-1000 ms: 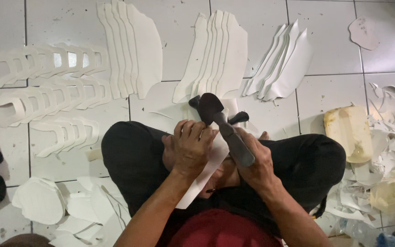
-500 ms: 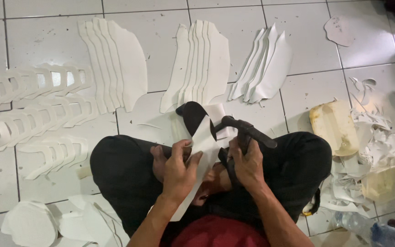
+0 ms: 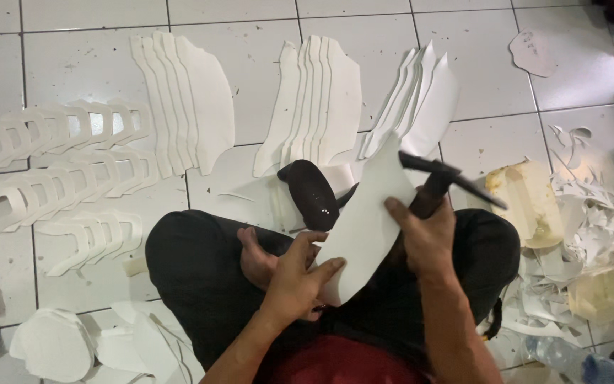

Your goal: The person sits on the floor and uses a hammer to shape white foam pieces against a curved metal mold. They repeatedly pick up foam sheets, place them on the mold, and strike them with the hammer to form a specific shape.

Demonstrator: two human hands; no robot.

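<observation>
I sit cross-legged on a white tiled floor in black trousers. My left hand holds the lower end of a curved white cut-out sheet, which stands tilted up over my lap. My right hand grips the handle of a black hammer-like tool, its head pointing right, and also touches the sheet's right edge. A black shoe-shaped form stands between my knees behind the sheet.
Fanned stacks of white cut pieces lie ahead: one stack at left, another in the middle, a third at right. Slotted white strips cover the left. Paper scraps and a yellowish piece are at right.
The white sheet has been lifted and swung up to the right, off the black form. My right hand with the tool moved right and up; the form now shows uncovered.
</observation>
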